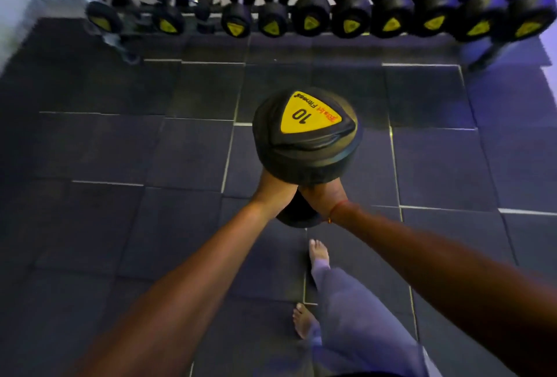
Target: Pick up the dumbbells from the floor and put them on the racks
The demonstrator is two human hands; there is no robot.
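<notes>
While the dumbbell is off the floor: we judge the carry to be in hand, with racking not yet done.
Next move: we would need to tip it level and lower it into a free cradle; gaps seem to lie toward the rack's left end, though blur hides them.
Left hand: wrapped around the hidden handle, just under the upper head.
Black rubber-coated dumbbell with a yellow triangular end plate marked 10: held upright in mid-air between us and the rack; round, matte, thick heads.
Right hand: also gripping the handle, touching the left one.
Dark square rubber floor tiles: dull, with pale seams.
Long dark metal rack: carries a row of matching black dumbbells.
</notes>
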